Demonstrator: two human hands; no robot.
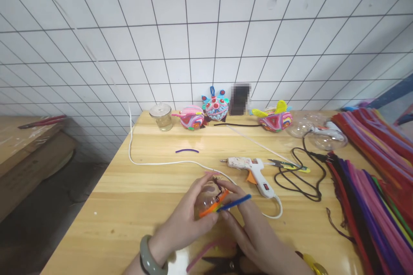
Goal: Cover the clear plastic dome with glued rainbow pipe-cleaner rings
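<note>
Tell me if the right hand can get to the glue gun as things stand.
Probably yes. The glue gun lies on the table just beyond the right hand with nothing between them, though that hand now pinches a blue pipe cleaner and would need to free itself.

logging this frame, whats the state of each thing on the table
left hand: cupped around a clear ball
right hand: pinching a blue pipe cleaner
clear ball: held, orange pipe cleaner across it
blue pipe cleaner: held against the ball
glue gun: lying on its side, corded
glass jar: upright, lid on
purple piece: lying loose
</note>
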